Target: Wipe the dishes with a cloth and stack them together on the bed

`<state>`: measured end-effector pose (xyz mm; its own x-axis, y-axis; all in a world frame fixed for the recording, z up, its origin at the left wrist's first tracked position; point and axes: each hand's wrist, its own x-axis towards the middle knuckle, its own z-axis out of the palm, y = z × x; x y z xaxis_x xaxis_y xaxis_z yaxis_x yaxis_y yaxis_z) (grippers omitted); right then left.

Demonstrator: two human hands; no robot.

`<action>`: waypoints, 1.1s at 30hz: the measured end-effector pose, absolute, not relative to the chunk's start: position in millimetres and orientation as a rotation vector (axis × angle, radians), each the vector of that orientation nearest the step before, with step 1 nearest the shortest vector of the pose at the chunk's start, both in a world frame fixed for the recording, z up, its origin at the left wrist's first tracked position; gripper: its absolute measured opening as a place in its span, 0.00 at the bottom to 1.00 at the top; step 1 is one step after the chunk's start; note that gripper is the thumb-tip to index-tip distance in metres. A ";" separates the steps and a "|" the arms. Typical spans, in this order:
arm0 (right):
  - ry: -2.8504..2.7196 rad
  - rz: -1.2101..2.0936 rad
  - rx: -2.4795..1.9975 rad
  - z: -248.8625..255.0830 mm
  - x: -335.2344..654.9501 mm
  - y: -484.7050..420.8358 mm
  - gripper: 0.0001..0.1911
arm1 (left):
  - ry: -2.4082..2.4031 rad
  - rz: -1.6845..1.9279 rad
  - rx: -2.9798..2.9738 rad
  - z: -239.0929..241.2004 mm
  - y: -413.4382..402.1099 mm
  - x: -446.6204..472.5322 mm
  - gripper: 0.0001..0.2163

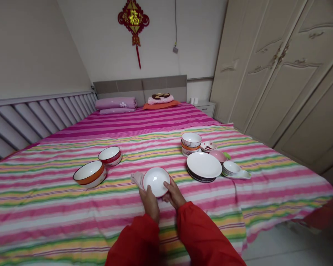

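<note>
Both my hands grip a white bowl (156, 181) with a thin red rim, its inside facing me. My left hand (150, 204) is closed on its lower left edge, thumb over the rim. On the right edge, my right hand (175, 193) has its thumb over the rim, with its other fingers partly hidden beneath. A pale pinkish cloth (137, 179) shows at the bowl's left side, near my left hand; whether I hold it too is unclear. To the left stand an orange-banded bowl (90, 174) and a red-banded bowl (110, 156).
On the striped bed cover (58, 214), stacked bowls (191, 142), white plates (204, 164), a pink dish (218, 156), a small patterned bowl (208, 146) and white spoons (235, 170) stand to the right. A wardrobe (280, 70) rises at the right, a railing (30, 118) at the left.
</note>
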<state>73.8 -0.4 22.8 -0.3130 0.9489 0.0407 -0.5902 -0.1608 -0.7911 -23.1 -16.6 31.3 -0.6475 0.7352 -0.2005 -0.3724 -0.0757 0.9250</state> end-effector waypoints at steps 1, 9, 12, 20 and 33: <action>-0.864 1.718 -0.586 22.6 73.9 -0.3 0.38 | 1.425 1.816 0.431 31.6 -17.3 -23.3 0.28; -0.866 1.866 -0.554 22.6 77.2 3.6 0.33 | 1.051 1.266 0.645 85.4 -9.0 -71.4 0.21; -0.866 1.871 -0.543 25.0 77.1 3.0 0.34 | 1.085 1.261 0.586 85.8 -4.7 -72.7 0.18; -0.879 1.772 -0.555 23.4 74.7 2.1 0.43 | 1.460 1.772 0.379 33.3 -15.9 -21.1 0.23; -0.836 1.869 -0.529 22.9 76.0 7.3 0.31 | 1.098 1.323 0.512 81.3 -2.9 -65.3 0.16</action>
